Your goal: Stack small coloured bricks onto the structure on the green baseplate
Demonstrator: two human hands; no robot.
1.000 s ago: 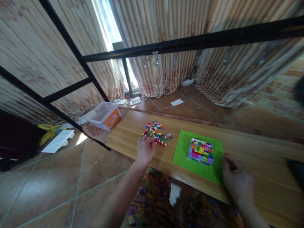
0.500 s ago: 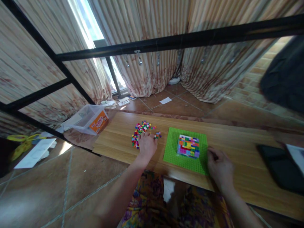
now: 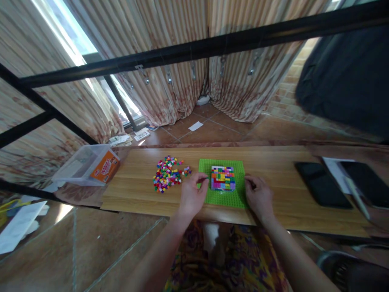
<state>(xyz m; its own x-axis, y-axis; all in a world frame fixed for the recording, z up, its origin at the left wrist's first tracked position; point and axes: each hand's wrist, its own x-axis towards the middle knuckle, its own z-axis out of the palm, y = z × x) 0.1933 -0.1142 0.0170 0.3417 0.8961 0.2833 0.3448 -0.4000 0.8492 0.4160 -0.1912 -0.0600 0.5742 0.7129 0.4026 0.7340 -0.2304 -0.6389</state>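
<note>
A colourful block of small toy bricks [image 3: 223, 179] stands on a green studded baseplate [image 3: 225, 199]. Over the plate's left edge is my left hand [image 3: 194, 194], thumb and fingers pinched together; whatever is between the tips is too small to make out. My right hand [image 3: 259, 197] rests at the plate's right edge with its fingers curled closed, and their tips hide anything they grip. Left of my left hand, a loose pile of tiny bricks [image 3: 168, 175] in many colours is spread on the wooden board [image 3: 136, 198].
A clear plastic box [image 3: 82, 164] with an orange label sits off the board's left end. Toward the right lie a dark tablet [image 3: 322, 184], white paper [image 3: 336, 172], a pen [image 3: 358, 198] and a black phone [image 3: 369, 182]. A black metal bar [image 3: 194, 50] crosses ahead, before curtains.
My left hand has left the brick pile and moved right to the baseplate's left edge, fingers now pinched. My right hand stays by the plate's right edge. The view has swung to the right.
</note>
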